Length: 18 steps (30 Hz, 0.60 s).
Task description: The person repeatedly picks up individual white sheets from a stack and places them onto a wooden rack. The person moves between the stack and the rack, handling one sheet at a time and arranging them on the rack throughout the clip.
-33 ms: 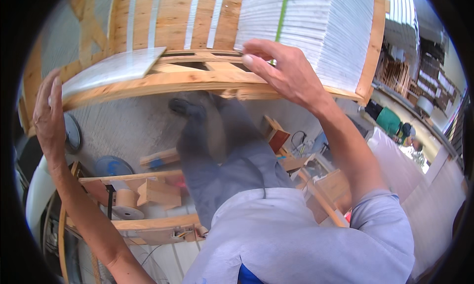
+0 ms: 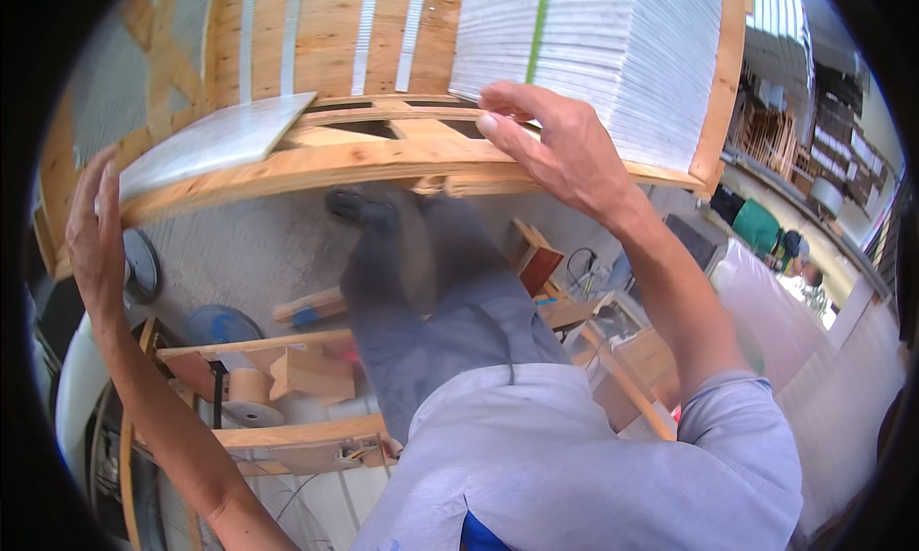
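A wooden crate (image 2: 383, 155) lies across the upper part of the view, with a slatted bottom. Flat on its front left part rests a pale, shiny slab (image 2: 215, 141). My left hand (image 2: 94, 225) is at the slab's left end, fingers stretched upward; whether they touch the slab I cannot tell. My right hand (image 2: 565, 149) is over the crate's front rail, thumb and fingers apart and curved, with nothing visible between them. Beyond it stands a tight row of upright white slabs (image 2: 574, 53), crossed by a green strap (image 2: 539, 29).
Pale strips (image 2: 364, 34) line the crate's plywood back. Below lies a wooden frame (image 2: 258, 344) with a spool (image 2: 249, 388) and wood offcuts (image 2: 311, 374). A blue-marked disc (image 2: 222, 324) is on the floor. Wrapped sheets (image 2: 766, 302) stand at the right; a person in green (image 2: 756, 227) is farther off.
My right hand has shifted slightly right along the front rail. My left fingertips sit a little lower. The whole view has moved slightly.
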### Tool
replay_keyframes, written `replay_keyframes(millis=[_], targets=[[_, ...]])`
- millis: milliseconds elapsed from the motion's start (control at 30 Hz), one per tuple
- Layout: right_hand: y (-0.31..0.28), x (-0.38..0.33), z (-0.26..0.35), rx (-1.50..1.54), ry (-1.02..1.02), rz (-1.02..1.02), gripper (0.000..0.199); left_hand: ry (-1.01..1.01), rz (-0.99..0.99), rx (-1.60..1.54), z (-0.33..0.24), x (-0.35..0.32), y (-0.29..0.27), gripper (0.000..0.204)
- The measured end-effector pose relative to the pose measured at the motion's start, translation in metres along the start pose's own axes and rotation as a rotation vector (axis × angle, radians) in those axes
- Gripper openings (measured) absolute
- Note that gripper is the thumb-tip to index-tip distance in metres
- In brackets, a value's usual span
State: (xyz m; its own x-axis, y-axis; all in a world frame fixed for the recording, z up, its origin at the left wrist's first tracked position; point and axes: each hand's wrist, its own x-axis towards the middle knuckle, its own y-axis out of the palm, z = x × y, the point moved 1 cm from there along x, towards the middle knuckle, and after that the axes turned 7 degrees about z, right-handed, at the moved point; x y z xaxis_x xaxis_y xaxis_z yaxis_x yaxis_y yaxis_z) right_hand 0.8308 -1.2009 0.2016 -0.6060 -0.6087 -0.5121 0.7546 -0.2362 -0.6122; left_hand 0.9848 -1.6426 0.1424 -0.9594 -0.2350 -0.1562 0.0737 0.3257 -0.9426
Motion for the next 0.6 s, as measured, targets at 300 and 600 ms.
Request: replay_keyframes(millis=[300, 600], targets=[[0.035, -0.036, -0.064, -0.113, -0.117, -0.385, 0.024, -0.262, 0.409, -0.052, 0.001, 0.015, 0.002, 0.048], [0.037, -0.034, -0.055, -0.149, -0.105, -0.516, 0.023, -0.174, 0.358, 0.063, -0.01, 0.015, 0.005, 0.035]])
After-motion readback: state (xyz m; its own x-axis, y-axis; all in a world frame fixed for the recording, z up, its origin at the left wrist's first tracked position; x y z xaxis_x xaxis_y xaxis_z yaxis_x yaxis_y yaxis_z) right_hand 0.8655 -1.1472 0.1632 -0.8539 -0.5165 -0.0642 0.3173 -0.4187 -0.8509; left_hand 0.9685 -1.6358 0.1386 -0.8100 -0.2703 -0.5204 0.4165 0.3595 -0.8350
